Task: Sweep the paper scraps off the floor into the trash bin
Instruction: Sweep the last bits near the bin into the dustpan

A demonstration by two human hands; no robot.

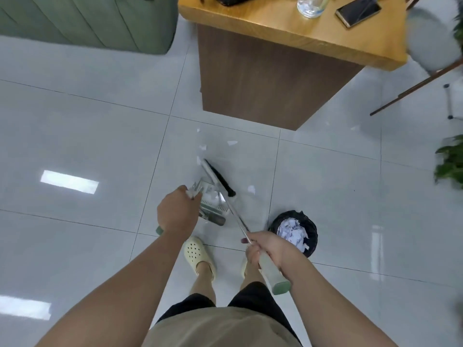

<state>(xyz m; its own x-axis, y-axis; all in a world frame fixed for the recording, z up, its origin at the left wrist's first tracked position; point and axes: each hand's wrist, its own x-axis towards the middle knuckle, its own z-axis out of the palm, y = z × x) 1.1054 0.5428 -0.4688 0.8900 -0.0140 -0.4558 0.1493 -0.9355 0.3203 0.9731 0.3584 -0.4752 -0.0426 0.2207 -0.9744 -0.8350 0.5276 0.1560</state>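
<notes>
My right hand [269, 249] grips the pale green handle of a broom whose metal shaft runs forward to its black-bristled head [219, 177] on the tiles. My left hand [176, 212] holds the handle of a white-and-green dustpan [213, 204] that stands on the floor just behind the broom head, with a few white scraps in it. Small white paper scraps [231, 142] lie loose on the tile beyond the broom, and one more scrap [251, 189] lies to its right. A round trash bin [312, 227] with a black liner, holding several torn papers, stands right of my feet.
A wooden desk [263, 78] stands ahead, with a phone [358, 11] and a glass [309, 6] on top. A green sofa [87, 21] is at the far left. Chair legs [413, 88] and a leafy plant [451, 164] are on the right. I wear cream clogs [199, 255].
</notes>
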